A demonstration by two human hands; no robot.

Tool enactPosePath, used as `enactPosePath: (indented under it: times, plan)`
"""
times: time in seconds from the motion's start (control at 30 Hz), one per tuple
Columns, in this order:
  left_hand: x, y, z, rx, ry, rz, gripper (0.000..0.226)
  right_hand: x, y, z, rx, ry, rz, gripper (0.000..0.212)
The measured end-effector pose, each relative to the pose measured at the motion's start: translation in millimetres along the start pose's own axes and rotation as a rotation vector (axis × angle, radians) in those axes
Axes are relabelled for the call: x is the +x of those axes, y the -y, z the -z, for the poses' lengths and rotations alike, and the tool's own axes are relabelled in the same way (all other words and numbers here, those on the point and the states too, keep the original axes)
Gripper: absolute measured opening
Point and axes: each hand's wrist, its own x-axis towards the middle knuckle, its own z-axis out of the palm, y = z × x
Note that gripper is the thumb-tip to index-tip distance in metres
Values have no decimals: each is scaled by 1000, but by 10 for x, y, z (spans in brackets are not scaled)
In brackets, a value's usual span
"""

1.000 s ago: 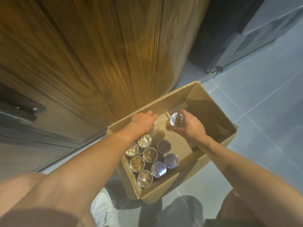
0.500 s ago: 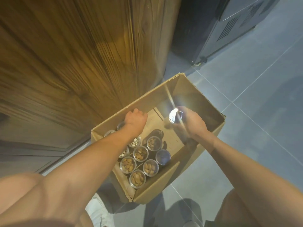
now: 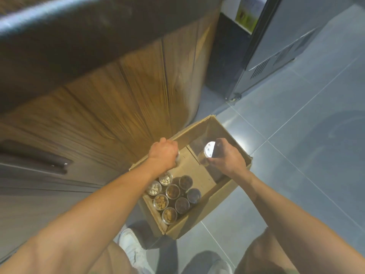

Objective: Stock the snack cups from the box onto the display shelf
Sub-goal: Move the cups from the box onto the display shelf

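Step in hand: pick-up from box [image 3: 199, 222], which sits on floor against wood panel [image 3: 118, 107].
- My right hand [image 3: 227, 158] wraps lidded snack cup [image 3: 210, 149], held above bare end of box.
- Left hand [image 3: 164, 153] clenched over second cup [image 3: 178, 158]. Only sliver of clear plastic shows, so grip is my reading.
- Other cups [image 3: 173, 194] clustered at near end of box.

Next: lift both clear of box walls, keep upright, locate shelf. Shelf not identifiable in view.
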Motion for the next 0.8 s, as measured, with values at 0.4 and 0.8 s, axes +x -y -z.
enactPosePath:
  times: [0.4, 0.8]
  plan:
    - [-1990, -139, 2713, -176, -36, -16, 46, -1598, 1508, 2300, 57, 0, 71, 65]
    - [-4186, 104, 3915, -415, -101, 119, 54, -3217, 2726, 3431, 35, 81, 324, 64]
